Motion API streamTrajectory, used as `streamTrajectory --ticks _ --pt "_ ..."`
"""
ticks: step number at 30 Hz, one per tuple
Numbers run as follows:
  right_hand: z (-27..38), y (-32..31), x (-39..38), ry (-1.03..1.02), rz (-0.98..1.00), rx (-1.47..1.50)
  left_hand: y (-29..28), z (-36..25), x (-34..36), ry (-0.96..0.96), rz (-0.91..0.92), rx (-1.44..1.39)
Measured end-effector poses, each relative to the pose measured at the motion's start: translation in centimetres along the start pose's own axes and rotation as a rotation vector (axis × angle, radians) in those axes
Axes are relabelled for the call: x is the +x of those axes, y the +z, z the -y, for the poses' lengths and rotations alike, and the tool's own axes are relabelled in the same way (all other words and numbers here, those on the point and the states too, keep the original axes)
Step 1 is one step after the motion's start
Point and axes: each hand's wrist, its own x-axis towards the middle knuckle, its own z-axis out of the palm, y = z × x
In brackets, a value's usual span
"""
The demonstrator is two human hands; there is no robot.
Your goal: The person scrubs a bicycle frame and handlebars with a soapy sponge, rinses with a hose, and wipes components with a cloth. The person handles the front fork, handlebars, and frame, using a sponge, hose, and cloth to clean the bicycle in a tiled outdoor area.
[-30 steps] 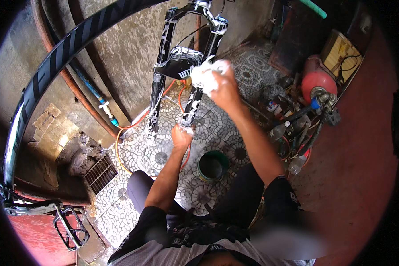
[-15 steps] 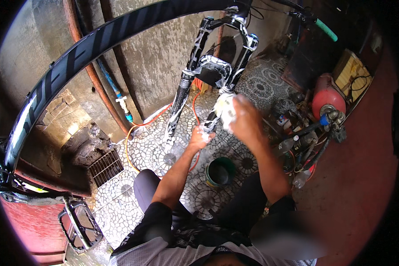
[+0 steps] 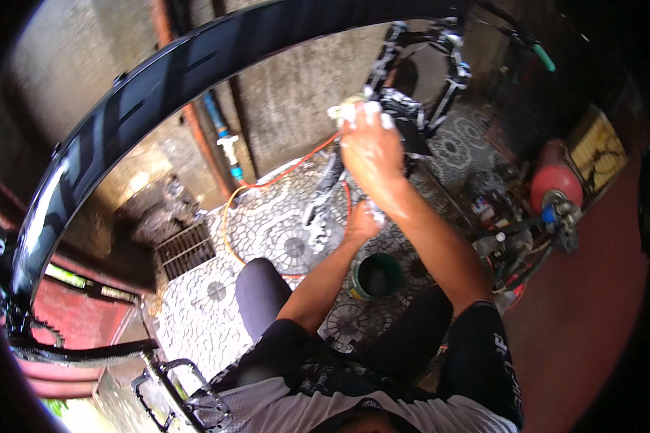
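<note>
A bicycle's suspension fork [image 3: 455, 90], black and streaked with white foam, hangs below the dark frame tube [image 3: 195, 58]. My right hand [image 3: 372, 144], foam on its fingers, is closed on a pale yellowish sponge [image 3: 347, 110] at the upper part of the left fork leg [image 3: 330, 177]. That leg shows again below my wrist, down to its foamy end. My left hand [image 3: 365, 222] is closed at the lower end of the right fork leg, with suds on the fingers. My right forearm hides much of that leg.
A dark green bucket [image 3: 377, 276] stands on the patterned tile floor between my knees. An orange hose [image 3: 282, 171] runs along the wall. A drain grate [image 3: 185, 249] lies left, a pedal [image 3: 173, 393] lower left. A red tank [image 3: 556, 180] and clutter stand right.
My right hand with the sponge has moved up and left, from the right fork leg to the left one. My left hand stays low on the right leg. The whole view has shifted.
</note>
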Motion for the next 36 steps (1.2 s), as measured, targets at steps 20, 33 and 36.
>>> streamTrajectory --ticks 20,33,36 --pt "4.3 6.1 1.5 -0.311 0.079 0.334 -2.3 -1.4 -1.0 -0.455 0.075 0.275" --pt "-0.4 5.9 -7.9 -0.358 0.176 0.963 -3.9 0.8 -0.5 -0.238 -0.076 0.318" --pt "-5.7 8.7 -17.1 -0.27 0.317 1.036 -5.9 0.3 -0.7 -0.504 0.014 0.374"
